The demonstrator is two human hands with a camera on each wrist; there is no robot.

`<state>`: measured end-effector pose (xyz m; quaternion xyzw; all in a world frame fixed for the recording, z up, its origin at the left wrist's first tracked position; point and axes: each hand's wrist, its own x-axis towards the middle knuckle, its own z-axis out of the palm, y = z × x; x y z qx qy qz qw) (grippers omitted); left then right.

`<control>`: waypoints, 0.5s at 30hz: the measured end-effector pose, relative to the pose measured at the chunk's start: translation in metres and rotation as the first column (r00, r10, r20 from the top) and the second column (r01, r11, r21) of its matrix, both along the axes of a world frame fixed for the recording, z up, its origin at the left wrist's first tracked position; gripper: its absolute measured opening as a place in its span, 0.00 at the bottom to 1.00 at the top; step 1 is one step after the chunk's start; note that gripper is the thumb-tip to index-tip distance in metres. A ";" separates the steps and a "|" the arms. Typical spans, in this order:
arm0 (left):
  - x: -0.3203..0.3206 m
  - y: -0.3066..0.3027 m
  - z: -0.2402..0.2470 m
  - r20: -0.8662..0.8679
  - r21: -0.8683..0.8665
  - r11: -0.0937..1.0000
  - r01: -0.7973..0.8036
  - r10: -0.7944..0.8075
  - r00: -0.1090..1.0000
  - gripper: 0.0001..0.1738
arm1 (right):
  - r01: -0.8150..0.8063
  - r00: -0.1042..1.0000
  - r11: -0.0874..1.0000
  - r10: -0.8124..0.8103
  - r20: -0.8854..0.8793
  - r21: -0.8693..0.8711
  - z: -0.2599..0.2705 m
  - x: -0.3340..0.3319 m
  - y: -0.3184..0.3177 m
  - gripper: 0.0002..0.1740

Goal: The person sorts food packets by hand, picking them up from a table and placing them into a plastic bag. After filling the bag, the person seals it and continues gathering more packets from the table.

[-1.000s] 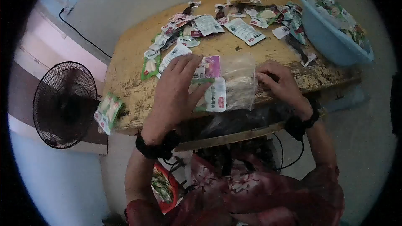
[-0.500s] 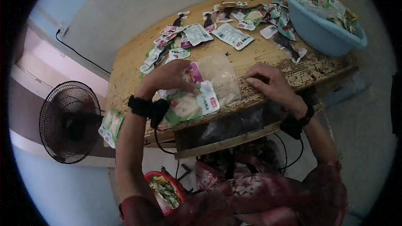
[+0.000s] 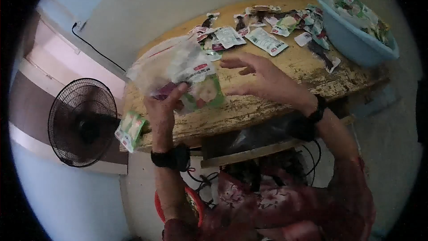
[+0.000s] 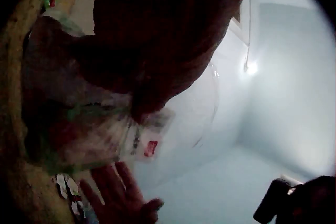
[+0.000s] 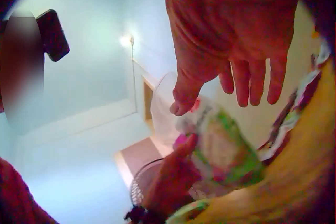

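My left hand holds a clear plastic bag up over the table's left end, thumb pinching its lower edge. Inside the bag are several snack packets, among them a green-and-white packet. My right hand hovers just right of the bag with spread fingers, holding nothing. From the right wrist view the right hand is open above the bag and the left hand. In the left wrist view the left hand grips the bag.
A worn yellow wooden table carries several loose snack packets along its far side. A blue basin of packets stands at the right end. A green packet hangs at the left edge. A black fan stands left; a red bowl sits below.
The left hand has lifted the bag of packets off the tabletop and up to the left. The right hand left the table edge and moved toward the bag, fingers spread.
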<state>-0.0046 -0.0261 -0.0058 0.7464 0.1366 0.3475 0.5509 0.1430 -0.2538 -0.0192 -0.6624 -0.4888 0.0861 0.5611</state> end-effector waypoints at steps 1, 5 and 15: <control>-0.001 -0.010 -0.001 0.097 -0.059 0.998 -0.024 0.029 0.995 0.14 | -0.044 0.999 0.999 0.045 -0.007 0.021 0.007 -0.001 0.014 0.30; -0.009 -0.005 -0.026 0.017 -0.123 0.992 -0.014 0.016 1.000 0.20 | -0.222 0.971 0.975 0.222 -0.087 0.010 0.009 0.010 0.058 0.21; -0.026 0.011 -0.021 -0.113 -0.142 0.973 0.181 -0.198 0.974 0.34 | -0.201 0.976 0.973 0.209 -0.061 0.116 0.002 0.020 0.082 0.09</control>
